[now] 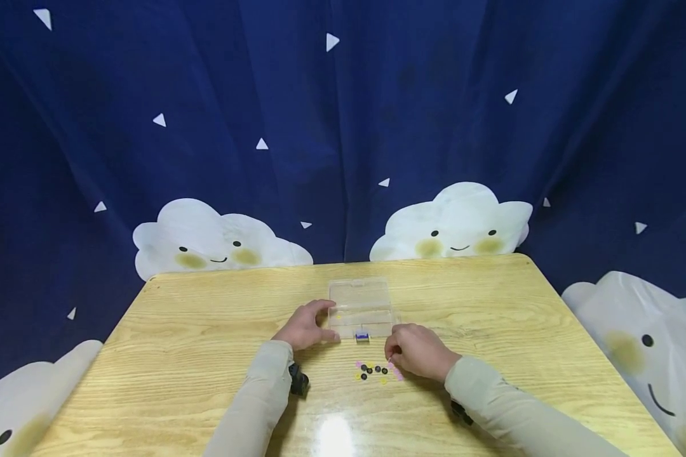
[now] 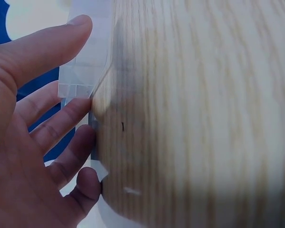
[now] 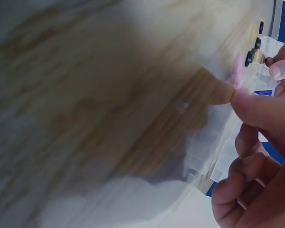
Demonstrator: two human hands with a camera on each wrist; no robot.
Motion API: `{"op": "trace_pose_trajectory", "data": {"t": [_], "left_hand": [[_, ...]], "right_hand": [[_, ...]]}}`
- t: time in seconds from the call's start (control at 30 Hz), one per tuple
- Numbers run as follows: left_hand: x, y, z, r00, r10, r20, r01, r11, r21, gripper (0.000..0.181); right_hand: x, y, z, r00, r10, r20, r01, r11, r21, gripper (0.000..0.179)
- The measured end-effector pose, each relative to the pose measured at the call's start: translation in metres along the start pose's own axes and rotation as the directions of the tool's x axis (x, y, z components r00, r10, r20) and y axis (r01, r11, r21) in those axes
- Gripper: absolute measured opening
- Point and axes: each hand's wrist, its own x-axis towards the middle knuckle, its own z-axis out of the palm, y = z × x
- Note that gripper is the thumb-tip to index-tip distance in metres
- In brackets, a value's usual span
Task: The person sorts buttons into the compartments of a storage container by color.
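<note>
A clear plastic box [image 1: 371, 319] stands on the table with its lid [image 1: 359, 292] raised at the back and a blue latch piece [image 1: 362, 336] at its front. My left hand [image 1: 305, 325] holds the box's left side, thumb by the front corner and fingers farther back. My right hand [image 1: 422, 350] is in front of the box's right end, fingers curled, thumb and forefinger pinching at a pink button [image 3: 237, 70]; the fingertips partly hide it. Black buttons [image 1: 369, 370], yellow buttons [image 1: 383, 381] and more pink buttons [image 1: 399, 375] lie loose before the box.
A yellow piece [image 1: 338, 317] shows within the left part of the box. The wooden table [image 1: 206, 355] reaches back to a dark blue curtain [image 1: 297, 95] with white clouds. Dark wrist devices [image 1: 298, 380] sit at both sleeves.
</note>
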Motion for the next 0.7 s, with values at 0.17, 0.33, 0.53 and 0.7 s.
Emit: {"op": "trace_pose_trajectory", "data": {"t": [0.17,0.33,0.53,0.7], "left_hand": [[0.000,0.001,-0.001,1.000,0.001,0.007,-0.001,1.000,0.011,0.074],[0.001,0.002,-0.001,1.000,-0.021,0.006,0.022,1.000,-0.004,0.073],[0.001,0.002,0.001,1.000,-0.016,0.003,0.016,1.000,0.001,0.074],[0.000,0.001,0.000,1.000,-0.014,0.006,0.014,1.000,0.013,0.074]], "right_hand": [[0.002,-0.001,-0.005,1.000,-0.016,0.025,0.016,1.000,0.014,0.023],[0.004,-0.001,-0.010,0.999,-0.017,0.052,0.015,0.999,0.045,0.020],[0.003,0.002,-0.011,0.999,-0.014,0.034,0.012,0.999,0.049,0.020],[0.006,0.004,-0.017,1.000,-0.023,0.005,0.023,0.998,0.050,0.018]]}}
